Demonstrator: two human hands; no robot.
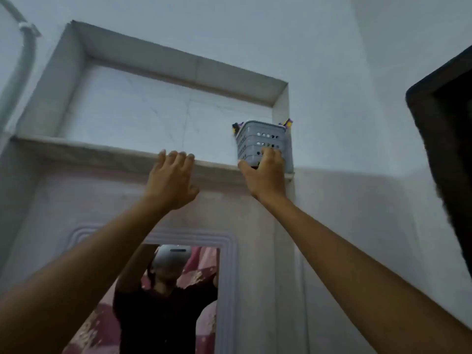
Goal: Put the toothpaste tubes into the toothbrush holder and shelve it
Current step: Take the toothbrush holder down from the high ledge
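A grey perforated toothbrush holder [258, 139] stands at the right end of a high stone shelf [102, 152], inside a wall recess and against its right wall. Tube ends poke above its rim: a dark one [235, 125] at the left and a purple-yellow one [287, 122] at the right. My right hand [265, 175] reaches up and grips the holder's lower front. My left hand [171, 182] is raised with fingers spread, its fingertips on the shelf's front edge, holding nothing.
The recess [158, 108] behind the shelf is bare to the holder's left. Below hangs a framed mirror [163, 300] reflecting a person. A dark frame [449, 139] juts in at the right. A pipe [23, 54] runs down the left wall.
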